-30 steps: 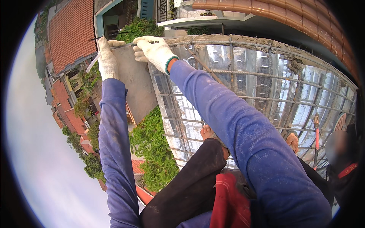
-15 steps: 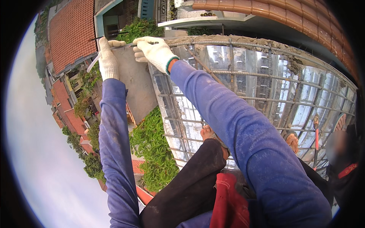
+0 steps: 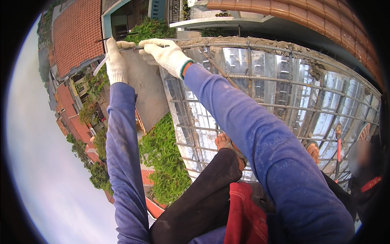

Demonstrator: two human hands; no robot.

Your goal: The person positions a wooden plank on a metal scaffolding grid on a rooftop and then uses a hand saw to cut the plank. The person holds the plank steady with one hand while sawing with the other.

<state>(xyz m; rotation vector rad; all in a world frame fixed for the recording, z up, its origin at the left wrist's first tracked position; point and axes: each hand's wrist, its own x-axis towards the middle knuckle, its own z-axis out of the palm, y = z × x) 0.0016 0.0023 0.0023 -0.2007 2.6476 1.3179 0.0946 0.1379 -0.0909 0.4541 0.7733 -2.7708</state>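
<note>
My left hand [image 3: 116, 61], in a white knitted glove, is closed at the slab's left corner, with a pale narrow strip [image 3: 99, 66] hanging from it and a thin dark rod showing behind it. My right hand [image 3: 162, 55], gloved alike, has its fingers bent over a thin grey length along the edge just right of the left hand; whether it is a rod or tubing I cannot tell. Beneath my arms lies a steel rebar grid [image 3: 276, 105] on shiny metal sheeting, with a rough cement edge [image 3: 268, 42] along the top. My bare toes rest among the bars.
A long tool with a red handle [image 3: 338, 148] lies at the right. Beside it another person [image 3: 365, 171] in dark clothing is partly visible, feet on the grid. Past the left edge is a drop to foliage [image 3: 162, 154], red roofs [image 3: 77, 36] and houses. A tiled eave [image 3: 292, 16] runs along the top.
Both hands have shifted slightly upward, and the right hand's fingertips have moved a little left, nearer the left hand. The rest looks unchanged.
</note>
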